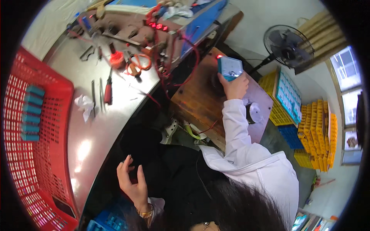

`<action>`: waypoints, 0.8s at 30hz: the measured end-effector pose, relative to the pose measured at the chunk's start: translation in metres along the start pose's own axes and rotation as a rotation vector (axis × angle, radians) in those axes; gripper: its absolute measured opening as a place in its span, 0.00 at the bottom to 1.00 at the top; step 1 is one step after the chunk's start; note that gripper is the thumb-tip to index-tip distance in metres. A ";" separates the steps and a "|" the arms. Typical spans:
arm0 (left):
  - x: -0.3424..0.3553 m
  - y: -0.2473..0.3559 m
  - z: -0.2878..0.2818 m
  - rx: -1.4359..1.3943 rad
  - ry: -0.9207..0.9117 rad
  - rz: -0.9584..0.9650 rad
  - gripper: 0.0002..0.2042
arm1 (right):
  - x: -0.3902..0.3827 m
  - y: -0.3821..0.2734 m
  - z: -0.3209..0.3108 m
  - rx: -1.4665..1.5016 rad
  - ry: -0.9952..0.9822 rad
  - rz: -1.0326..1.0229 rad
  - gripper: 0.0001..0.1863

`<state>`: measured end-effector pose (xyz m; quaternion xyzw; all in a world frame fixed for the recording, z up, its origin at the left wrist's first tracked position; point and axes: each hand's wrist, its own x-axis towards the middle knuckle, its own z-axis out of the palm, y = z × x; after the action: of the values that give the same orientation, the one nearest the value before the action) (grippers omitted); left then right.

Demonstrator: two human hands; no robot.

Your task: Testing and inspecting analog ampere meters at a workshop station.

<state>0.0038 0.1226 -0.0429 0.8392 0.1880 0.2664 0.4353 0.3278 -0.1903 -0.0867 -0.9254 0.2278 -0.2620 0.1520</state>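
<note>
Left hand point(133, 183): fingers spread, nothing held.
Right hand point(236, 88): pinching the teal box point(230, 68).
Teal box: just beyond our right palm.
Hold: our apparent step; next move likely needs steadiness.

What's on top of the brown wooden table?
A round roll with a dark middle sits on the wooden table. The right hand holds a teal-sided box there; whether it touches the wood is unclear. The white sleeve hides anything beneath it.

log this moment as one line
left hand: empty | right hand: gripping teal box | box corner: red light lit | nearby: wooden table
</note>
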 end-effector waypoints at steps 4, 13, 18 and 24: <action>-0.018 0.038 -0.030 -0.034 -0.087 -0.009 0.23 | 0.004 0.028 -0.026 0.032 0.124 -0.190 0.53; -0.027 0.014 -0.084 -0.042 0.070 0.025 0.33 | -0.248 -0.046 -0.132 0.983 -0.508 -0.420 0.59; -0.017 0.032 -0.094 0.160 0.092 0.109 0.47 | -0.293 -0.135 -0.182 1.006 -0.754 -0.900 0.59; 0.025 -0.003 -0.121 0.197 0.184 -0.051 0.55 | -0.302 -0.192 -0.191 0.953 -0.840 -1.142 0.61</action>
<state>-0.0505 0.2142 0.0197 0.8449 0.2737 0.3111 0.3383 0.0579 0.0934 0.0206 -0.7559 -0.4832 -0.0014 0.4417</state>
